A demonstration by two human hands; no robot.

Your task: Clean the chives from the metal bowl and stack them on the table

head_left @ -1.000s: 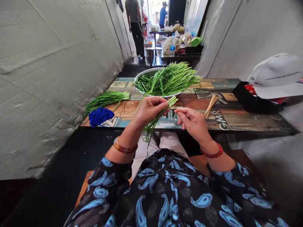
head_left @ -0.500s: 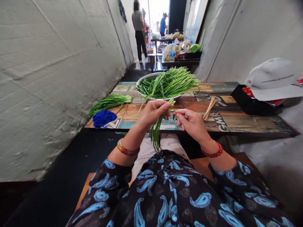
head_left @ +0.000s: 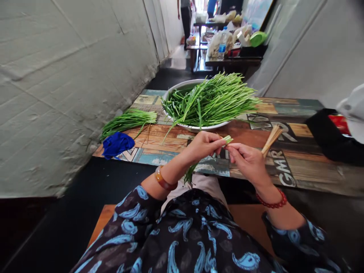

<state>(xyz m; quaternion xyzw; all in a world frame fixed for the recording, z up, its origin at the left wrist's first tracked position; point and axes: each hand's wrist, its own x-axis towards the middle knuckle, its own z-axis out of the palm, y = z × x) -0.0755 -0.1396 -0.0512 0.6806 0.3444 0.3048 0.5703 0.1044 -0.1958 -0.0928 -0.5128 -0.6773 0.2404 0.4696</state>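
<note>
Compared with the earlier frame, our two hands sit closer together: the right hand (head_left: 246, 161) meets the left hand (head_left: 206, 145) where a small gap shows before. The left is closed around a small bunch of green stems (head_left: 228, 139) just below the pale ends; the right pinches at those ends, thumb and forefinger nearly together. A thin brown tip (head_left: 218, 135) shows by the left thumb; we take it for one of the sticks (head_left: 272, 140) lying toward the table's right side, but cannot be sure.

The bunch is held above the near edge of the table (head_left: 167, 157), its leaves hanging in front of that edge. A bowl (head_left: 214, 126) heaped with more stems (head_left: 222, 100) stands nearer the far edge.

To work well here, we should keep the ends level, grip close behind them, push gently and keep the left fingertips out of line.
</note>
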